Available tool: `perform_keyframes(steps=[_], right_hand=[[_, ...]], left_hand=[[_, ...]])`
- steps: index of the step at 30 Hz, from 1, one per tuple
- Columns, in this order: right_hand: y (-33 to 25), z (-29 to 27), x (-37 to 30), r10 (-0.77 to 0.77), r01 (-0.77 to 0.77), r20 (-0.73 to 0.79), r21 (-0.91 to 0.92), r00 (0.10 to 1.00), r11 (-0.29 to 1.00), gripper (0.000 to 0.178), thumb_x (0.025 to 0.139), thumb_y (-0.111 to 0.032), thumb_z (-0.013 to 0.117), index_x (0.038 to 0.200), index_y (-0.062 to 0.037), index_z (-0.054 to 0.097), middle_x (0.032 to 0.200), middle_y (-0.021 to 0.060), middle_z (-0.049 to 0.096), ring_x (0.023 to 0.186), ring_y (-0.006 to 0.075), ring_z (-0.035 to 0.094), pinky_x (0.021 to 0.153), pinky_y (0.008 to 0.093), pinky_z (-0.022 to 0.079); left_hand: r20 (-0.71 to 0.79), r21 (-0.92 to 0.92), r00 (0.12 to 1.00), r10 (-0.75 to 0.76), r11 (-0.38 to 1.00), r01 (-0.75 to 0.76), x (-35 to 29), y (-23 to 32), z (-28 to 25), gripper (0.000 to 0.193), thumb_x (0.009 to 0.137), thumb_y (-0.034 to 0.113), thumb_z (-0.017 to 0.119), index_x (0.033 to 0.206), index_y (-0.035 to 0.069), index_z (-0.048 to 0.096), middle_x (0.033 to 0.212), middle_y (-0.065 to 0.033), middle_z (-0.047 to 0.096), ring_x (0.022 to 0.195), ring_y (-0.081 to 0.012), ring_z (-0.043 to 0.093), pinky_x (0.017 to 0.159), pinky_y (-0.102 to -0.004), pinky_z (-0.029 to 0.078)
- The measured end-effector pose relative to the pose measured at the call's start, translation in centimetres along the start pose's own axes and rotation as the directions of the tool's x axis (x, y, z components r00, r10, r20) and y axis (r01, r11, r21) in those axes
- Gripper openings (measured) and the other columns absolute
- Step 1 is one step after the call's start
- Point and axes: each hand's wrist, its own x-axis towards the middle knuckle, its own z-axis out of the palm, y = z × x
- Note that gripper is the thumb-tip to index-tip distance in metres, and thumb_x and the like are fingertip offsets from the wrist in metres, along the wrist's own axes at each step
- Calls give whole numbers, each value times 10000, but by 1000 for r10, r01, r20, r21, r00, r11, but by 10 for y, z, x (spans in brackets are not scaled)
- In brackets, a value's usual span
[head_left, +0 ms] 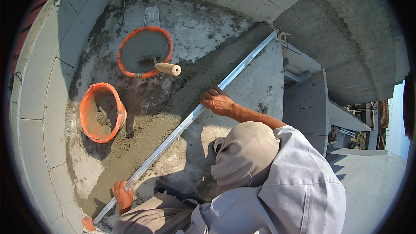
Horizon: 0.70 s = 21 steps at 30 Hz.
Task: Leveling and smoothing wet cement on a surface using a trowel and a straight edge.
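Head view: observed a long metal bar (182, 128) lying diagonally across the concrete floor (195, 21), from near left to far right. Noted the left hand (123, 196) grasping the bar close to its near end, with fingers curled over the edge. Noted the right hand (219, 102) likewise grasping the bar, farther along, back of the hand upward. Cannot tell how far either set of fingers reaches underneath.

Recorded a band of wet grey mortar (147, 132) along the left side of the bar, smoother near and far, rougher in the middle. Saw two orange buckets left of the band. Found the far bucket (119, 56) holding a grey mix (141, 47), with a trowel in it, wooden handle (167, 68) overhanging the right rim, blade mostly hidden. Found the near bucket (89, 112) to the left, with grey residue inside.

Marked a reddish lump (88, 224) just beside the bar's near end and a pale cord (283, 37) near its far end. Logged a pale block wall (41, 99) curving along the left.
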Motion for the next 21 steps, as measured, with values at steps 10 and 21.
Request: perform_keyframes(steps=[10, 21], right_hand=[[-24, -5, -50, 70, -87, 201, 80, 977, 993, 268, 903, -138, 662, 1171, -132, 640, 1077, 82, 631, 1141, 275, 609, 1064, 474, 441], [-36, -192, 127, 231, -121, -301, 342, 925, 932, 328, 916, -288, 734, 1070, -12, 648, 1004, 181, 676, 936, 375, 678, 801, 468, 553]], left_hand=[[37, -10, 999, -21, 1000, 21, -62, -13, 46, 425, 634, 176, 779, 1021, 46, 659, 1004, -178, 603, 989, -409, 583, 914, -504, 444], [85, -18, 983, -161, 986, 163, -56, 10, 56, 447, 656, 179, 797, 1061, 44, 665, 1043, -184, 616, 1022, -415, 598, 913, -496, 467]])
